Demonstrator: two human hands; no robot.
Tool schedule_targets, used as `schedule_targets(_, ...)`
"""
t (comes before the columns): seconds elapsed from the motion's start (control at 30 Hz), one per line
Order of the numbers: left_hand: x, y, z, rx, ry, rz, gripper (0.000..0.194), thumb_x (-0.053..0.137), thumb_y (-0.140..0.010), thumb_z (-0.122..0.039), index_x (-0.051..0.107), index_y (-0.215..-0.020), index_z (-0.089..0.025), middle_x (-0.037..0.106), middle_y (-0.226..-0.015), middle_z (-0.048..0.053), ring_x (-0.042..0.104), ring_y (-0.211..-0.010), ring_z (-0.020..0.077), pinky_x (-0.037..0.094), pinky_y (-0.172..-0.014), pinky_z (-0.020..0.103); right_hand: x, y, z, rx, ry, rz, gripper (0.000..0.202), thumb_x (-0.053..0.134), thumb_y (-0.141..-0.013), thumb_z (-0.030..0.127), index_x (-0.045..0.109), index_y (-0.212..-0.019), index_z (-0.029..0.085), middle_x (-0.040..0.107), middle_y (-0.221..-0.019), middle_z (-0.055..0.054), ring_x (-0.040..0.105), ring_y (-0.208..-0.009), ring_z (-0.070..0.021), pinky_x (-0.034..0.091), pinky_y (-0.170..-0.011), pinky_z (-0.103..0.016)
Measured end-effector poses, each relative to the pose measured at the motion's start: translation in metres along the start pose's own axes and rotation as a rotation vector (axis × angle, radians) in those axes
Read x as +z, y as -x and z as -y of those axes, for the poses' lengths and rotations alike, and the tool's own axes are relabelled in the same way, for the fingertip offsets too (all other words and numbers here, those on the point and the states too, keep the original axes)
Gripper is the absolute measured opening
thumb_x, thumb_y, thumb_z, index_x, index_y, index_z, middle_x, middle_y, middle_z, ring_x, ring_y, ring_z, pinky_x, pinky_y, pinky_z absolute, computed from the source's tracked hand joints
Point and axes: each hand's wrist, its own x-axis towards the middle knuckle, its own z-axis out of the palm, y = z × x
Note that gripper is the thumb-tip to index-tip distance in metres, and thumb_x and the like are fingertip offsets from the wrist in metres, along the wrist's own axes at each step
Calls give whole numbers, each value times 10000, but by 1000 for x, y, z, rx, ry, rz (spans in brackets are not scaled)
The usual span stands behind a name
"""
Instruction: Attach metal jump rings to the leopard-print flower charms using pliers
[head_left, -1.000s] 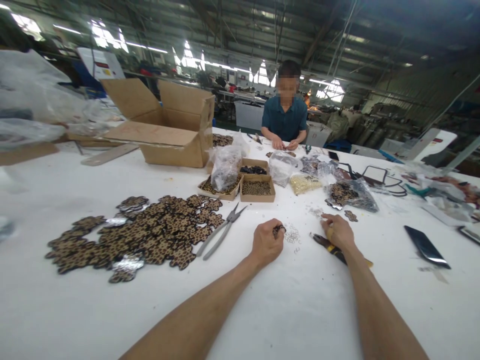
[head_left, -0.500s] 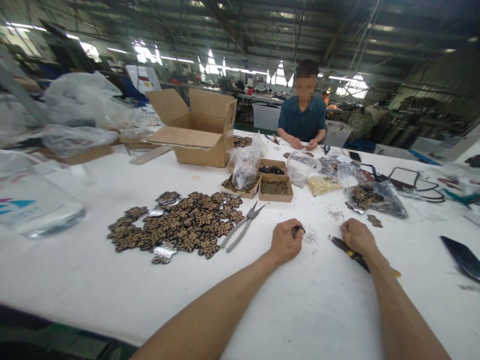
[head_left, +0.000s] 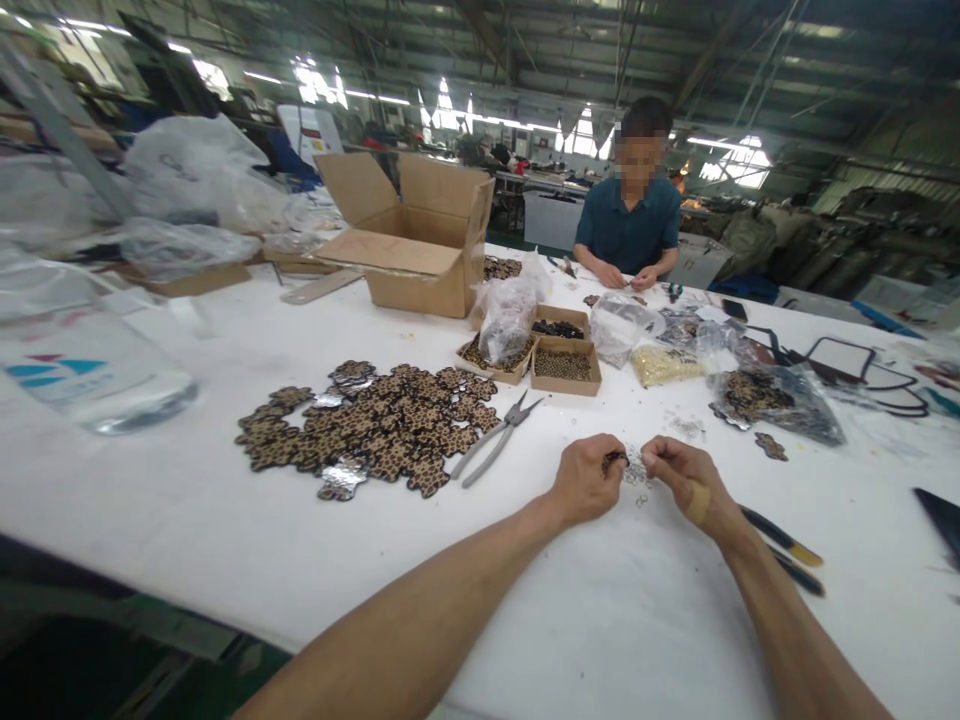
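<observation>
Left hand: fingers closed on a small leopard-print piece, immediately left of the ring pile. Right hand: thumb and forefinger together at the ring pile's right; whether they pinch anything cannot be determined. Grey pliers lie left of the ring pile, black-and-yellow pliers right of it.

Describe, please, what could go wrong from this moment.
The small metal rings lie loose between the left hand and the right hand; either hand might scatter them. The black-and-yellow pliers are partly hidden behind the right forearm, which could nudge them. The left fingers mostly cover the dark patterned piece, so a poor grip might go unnoticed.
</observation>
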Motion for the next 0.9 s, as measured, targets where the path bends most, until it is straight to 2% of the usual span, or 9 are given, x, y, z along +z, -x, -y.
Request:
schedule_targets(0.17,1,1,-2,19,33,13,101,572,-844,-177,660,-892,-190,677,-808,24,563,-691,142,427,-658,255,2,1,-2,22,-45,56,348,655,-875,530,611,-862,185,548,-741,2,476,-680,-153,388,-627,-273)
schedule_targets(0.4,-2,-1,-1,15,123,45,114,564,-849,-171,661,-910,-172,672,-826,22,547,-706,131,415,-671,248,2,-2,-12,48,-143,43,344,688,-866,517,628,-858,179,559,-742,-10,486,-696,-160,398,-659,-292)
schedule_targets(0.57,-4,-4,-2,-39,251,86,134,575,-845,-183,678,-927,-157,680,-826,21,554,-732,131,401,-667,242,5,-2,-14,97,-255,75,342,687,-877,509,643,-865,171,574,-702,-15,501,-677,-160,411,-655,-297)
schedule_targets(0.67,-6,-5,-4,-84,323,109,143,585,-840,-195,686,-927,-145,673,-801,13,534,-710,120,392,-657,234,4,-1,-8,62,-237,39,323,666,-900,491,652,-872,169,581,-692,-17,504,-669,-158,409,-646,-296)
schedule_targets(0.9,-5,-6,-3,-134,402,101,144,615,-813,-208,698,-897,-126,661,-770,15,527,-696,116,386,-651,228,1,2,-6,-59,-152,-60,302,776,-815,422,695,-1000,197,670,-923,-55,600,-820,-204,482,-742,-326)
